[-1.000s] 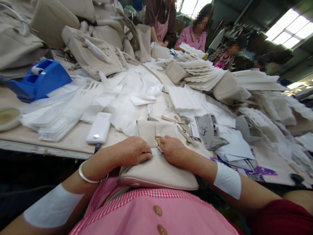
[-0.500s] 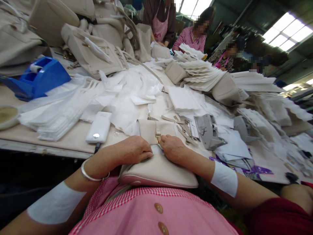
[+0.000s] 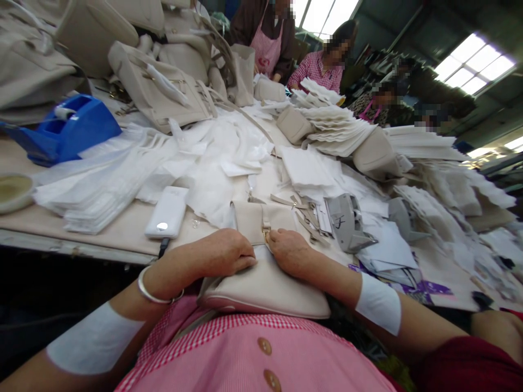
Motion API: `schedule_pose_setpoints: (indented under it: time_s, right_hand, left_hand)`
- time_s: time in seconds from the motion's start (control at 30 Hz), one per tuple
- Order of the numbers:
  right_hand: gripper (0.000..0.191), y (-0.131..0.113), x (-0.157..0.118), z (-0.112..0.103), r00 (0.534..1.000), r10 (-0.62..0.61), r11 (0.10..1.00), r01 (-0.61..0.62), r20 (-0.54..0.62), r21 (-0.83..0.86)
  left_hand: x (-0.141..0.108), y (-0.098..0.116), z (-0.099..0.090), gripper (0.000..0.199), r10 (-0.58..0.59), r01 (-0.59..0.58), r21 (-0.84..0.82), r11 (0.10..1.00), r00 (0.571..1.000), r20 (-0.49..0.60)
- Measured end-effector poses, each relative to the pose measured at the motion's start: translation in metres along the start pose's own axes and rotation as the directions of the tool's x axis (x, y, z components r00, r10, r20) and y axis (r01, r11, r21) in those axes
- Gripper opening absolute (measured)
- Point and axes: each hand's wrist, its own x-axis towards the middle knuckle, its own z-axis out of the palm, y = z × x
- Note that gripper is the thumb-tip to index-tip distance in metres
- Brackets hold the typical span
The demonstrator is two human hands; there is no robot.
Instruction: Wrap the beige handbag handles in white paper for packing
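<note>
A beige handbag (image 3: 265,291) rests at the table edge against my apron, its flap (image 3: 247,218) lying up on the table. On the flap is a short strap with a small gold buckle (image 3: 266,234). My right hand (image 3: 289,249) is closed, its curled fingers gripping the bag at that buckle. My left hand (image 3: 229,253) is closed too, fingertips pressed together on the bag's upper edge, left of the buckle. What lies under the left fingertips is hidden. Something whitish shows between the hands.
A white power bank (image 3: 166,212) with a cable and a blue tape dispenser (image 3: 75,130) are on the left. Grey dispensers (image 3: 345,223), loose straps (image 3: 308,218) and white sheets (image 3: 310,169) lie right. Bags (image 3: 163,87) are piled behind; co-workers (image 3: 316,68) stand beyond.
The view has shifted slightly. Both hands keep nearly the same places on the handbag, and the flap stays up on the table.
</note>
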Motion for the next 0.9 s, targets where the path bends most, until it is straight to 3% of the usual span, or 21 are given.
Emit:
schedule_pose_setpoints:
  time_s: [0.2, 0.33, 0.43, 0.5, 0.57, 0.63, 0.67, 0.7, 0.77, 0.9]
  right_hand:
    - [0.029, -0.002, 0.006, 0.005, 1.000, -0.001, 0.997, 0.001, 0.005, 0.075]
    - [0.030, 0.007, 0.000, 0.004, 0.996, 0.038, 0.976, -0.020, -0.078, 0.218]
    - [0.034, 0.024, -0.020, 0.006, 0.977, 0.002, 0.871, 0.104, -0.215, 0.480]
    - [0.036, 0.037, -0.033, 0.013, 0.925, 0.154, 0.760, 0.114, -0.348, 0.640]
    - [0.038, 0.049, -0.041, 0.025, 0.798, 0.464, 0.644, -0.005, -0.384, 0.765]
    - [0.041, 0.056, -0.043, 0.039, 0.674, 0.691, 0.474, -0.151, -0.260, 0.867]
    - [0.043, 0.057, -0.042, 0.045, 0.657, 0.735, 0.383, -0.198, -0.168, 0.902]
    - [0.044, 0.057, -0.040, 0.051, 0.666, 0.743, 0.290, -0.221, -0.073, 0.931]
    - [0.047, 0.052, -0.036, 0.059, 0.708, 0.699, 0.083, -0.216, 0.097, 0.973]
    - [0.050, 0.043, -0.027, 0.064, 0.779, 0.495, -0.396, -0.192, 0.385, 0.898]
  left_hand:
    - [0.004, -0.002, 0.002, 0.025, -0.025, 0.025, 0.016, 1.000, 1.000, 0.010]
    - [0.003, -0.003, 0.003, 0.025, -0.031, 0.031, -0.004, 1.000, 0.999, -0.040]
    - [-0.003, 0.001, 0.002, 0.025, -0.032, 0.026, -0.056, 0.998, 0.993, -0.118]
    - [-0.007, 0.002, 0.002, 0.026, -0.111, 0.086, -0.115, 0.990, 0.966, -0.235]
    - [-0.009, 0.000, 0.003, 0.028, -0.275, 0.205, -0.207, 0.957, 0.869, -0.411]
    - [-0.006, -0.006, 0.005, 0.036, -0.466, 0.333, -0.329, 0.884, 0.696, -0.546]
    - [-0.004, -0.010, 0.006, 0.041, -0.545, 0.384, -0.386, 0.839, 0.606, -0.579]
    - [0.000, -0.015, 0.008, 0.048, -0.611, 0.429, -0.436, 0.791, 0.533, -0.585]
    - [0.008, -0.023, 0.010, 0.063, -0.710, 0.510, -0.496, 0.703, 0.459, -0.535]
    - [0.019, -0.032, 0.014, 0.087, -0.808, 0.630, -0.507, 0.589, 0.437, -0.396]
